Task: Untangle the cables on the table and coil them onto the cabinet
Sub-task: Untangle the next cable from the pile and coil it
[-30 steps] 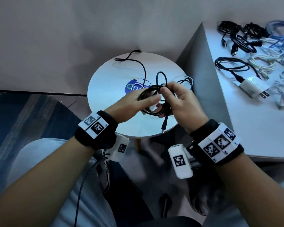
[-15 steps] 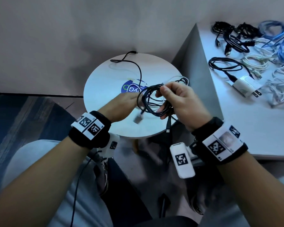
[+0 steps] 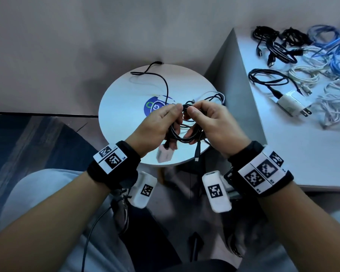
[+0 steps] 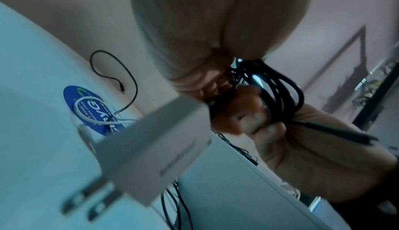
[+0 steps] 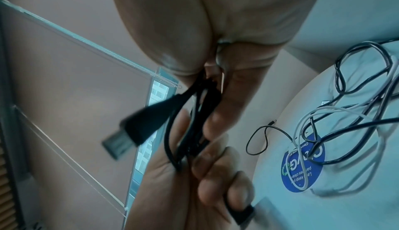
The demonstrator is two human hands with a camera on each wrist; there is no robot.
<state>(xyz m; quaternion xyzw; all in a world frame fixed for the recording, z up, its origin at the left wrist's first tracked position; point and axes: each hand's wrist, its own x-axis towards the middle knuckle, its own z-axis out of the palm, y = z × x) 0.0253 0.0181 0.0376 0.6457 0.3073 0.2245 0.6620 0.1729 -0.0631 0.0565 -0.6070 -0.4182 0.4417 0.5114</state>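
Your hands coiling a black cable above the round table.
Your left hand (image 3: 155,125) and right hand (image 3: 212,122) both pinch the black cable (image 3: 182,134) coil over the round table (image 3: 122,118); its white plug (image 3: 165,155) dangles below.

Person, bare forearms; left hand (image 3: 157,124) and right hand (image 3: 214,122) ungloved. Black wristband (image 3: 114,163) on each wrist, bearing white plates printed with black square markers. White camera unit (image 3: 216,191) with one marker slung beneath each wrist. Light grey trousers (image 3: 39,185); dark laced shoe (image 3: 123,211)
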